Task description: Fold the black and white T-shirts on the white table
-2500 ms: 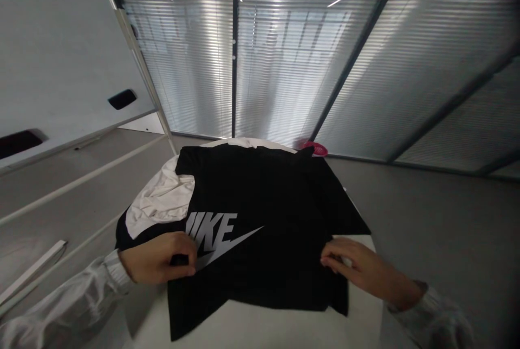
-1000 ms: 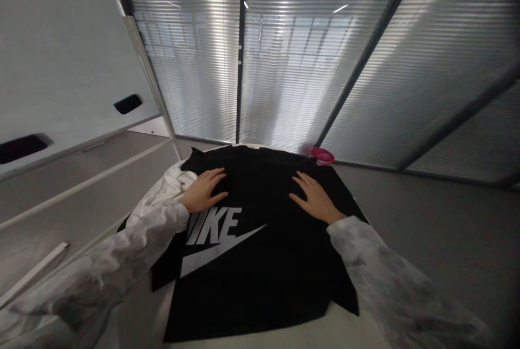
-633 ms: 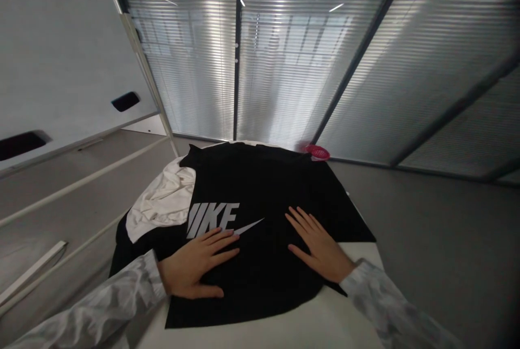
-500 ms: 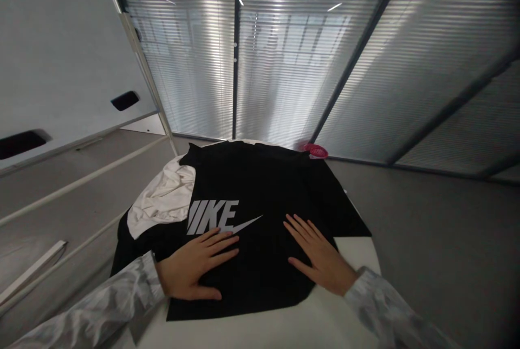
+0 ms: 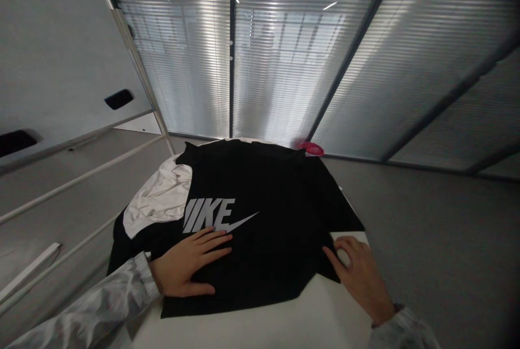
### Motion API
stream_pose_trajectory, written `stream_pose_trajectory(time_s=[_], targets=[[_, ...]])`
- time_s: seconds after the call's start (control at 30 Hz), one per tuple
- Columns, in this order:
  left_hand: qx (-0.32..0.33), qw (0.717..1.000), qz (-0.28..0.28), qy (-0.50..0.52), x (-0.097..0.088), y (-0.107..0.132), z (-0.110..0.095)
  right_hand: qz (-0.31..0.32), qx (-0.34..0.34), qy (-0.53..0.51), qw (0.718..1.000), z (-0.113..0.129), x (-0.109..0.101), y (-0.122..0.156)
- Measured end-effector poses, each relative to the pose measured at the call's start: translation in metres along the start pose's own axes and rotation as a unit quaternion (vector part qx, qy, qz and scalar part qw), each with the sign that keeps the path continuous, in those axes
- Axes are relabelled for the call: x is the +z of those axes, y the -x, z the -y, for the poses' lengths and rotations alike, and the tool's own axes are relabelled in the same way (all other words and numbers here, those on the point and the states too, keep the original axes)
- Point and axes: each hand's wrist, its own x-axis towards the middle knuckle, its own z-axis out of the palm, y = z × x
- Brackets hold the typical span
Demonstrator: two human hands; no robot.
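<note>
A black shirt [image 5: 260,175] with a grey "NIKE" print and swoosh lies spread over a white table [image 5: 252,333]. My left hand [image 5: 193,262] rests flat on it just below the print, fingers stretched out. At the shirt's right side, my right hand [image 5: 357,270] has its thumb and fingers curled together at the fabric's edge, pinching it. A black corner of cloth sticks out under that thumb; the fingertips are partly hidden. Crumpled white cloth [image 5: 158,197] lies by the shirt's left edge, with more black fabric below it.
A pink mesh object [image 5: 312,148] sits at the table's far right corner. Beyond stands a glass partition with blinds [image 5: 276,67]. To the left are a white panel [image 5: 52,40] with dark slots and pale metal rails [image 5: 81,178]. Grey floor [image 5: 439,219] lies to the right.
My right hand has moved right from lying flat on the shirt to pinching its side edge, where a corner is now drawn outward. My left hand stays flat on the shirt.
</note>
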Motion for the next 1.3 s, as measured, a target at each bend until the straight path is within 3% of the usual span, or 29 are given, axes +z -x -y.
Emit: stream_pose_trajectory(time_s=[0.1,0.23,0.37,0.47,0.57,0.7,0.8,0.9,0.97,1.03,1.17,1.3], targets=[[0.006,1.0,-0.005,0.005,-0.001,-0.001,0.0,0.051,0.081,-0.12,0.988,0.004,-0.005,0.0],[0.005,1.0,-0.004,0.007,-0.002,-0.001,-0.001,0.116,0.182,-0.232,0.948,0.001,-0.014,0.001],[0.004,1.0,0.003,0.003,-0.003,0.001,-0.001,0.192,0.231,-0.26,0.918,-0.017,-0.029,0.003],[0.013,1.0,0.005,0.009,-0.005,0.002,-0.001,0.251,0.232,-0.227,0.912,-0.031,-0.035,0.009],[0.021,1.0,0.007,0.017,-0.007,0.004,-0.002,0.278,0.191,-0.159,0.928,-0.036,-0.033,0.017],[0.021,0.999,0.029,0.012,-0.01,0.005,-0.006,0.262,0.106,-0.048,0.958,-0.031,-0.034,0.012],[0.026,0.999,0.023,0.026,-0.021,0.001,-0.009,0.246,0.059,0.011,0.967,-0.018,-0.041,-0.017],[0.002,1.0,-0.014,0.014,-0.038,-0.009,0.0,0.146,-0.019,0.043,0.988,0.002,-0.039,-0.065],[-0.038,0.997,-0.056,-0.033,-0.044,-0.018,0.016,0.075,-0.105,0.053,0.99,0.015,-0.024,-0.097],[-0.082,0.988,-0.091,-0.089,-0.043,-0.026,0.035,0.062,-0.173,0.064,0.981,0.024,0.0,-0.123],[-0.119,0.979,-0.091,-0.136,-0.028,-0.03,0.062,0.125,-0.214,0.095,0.964,0.024,0.053,-0.153],[-0.119,0.986,-0.093,-0.066,-0.035,-0.026,0.071,0.182,-0.218,0.068,0.956,0.007,0.073,-0.179]])
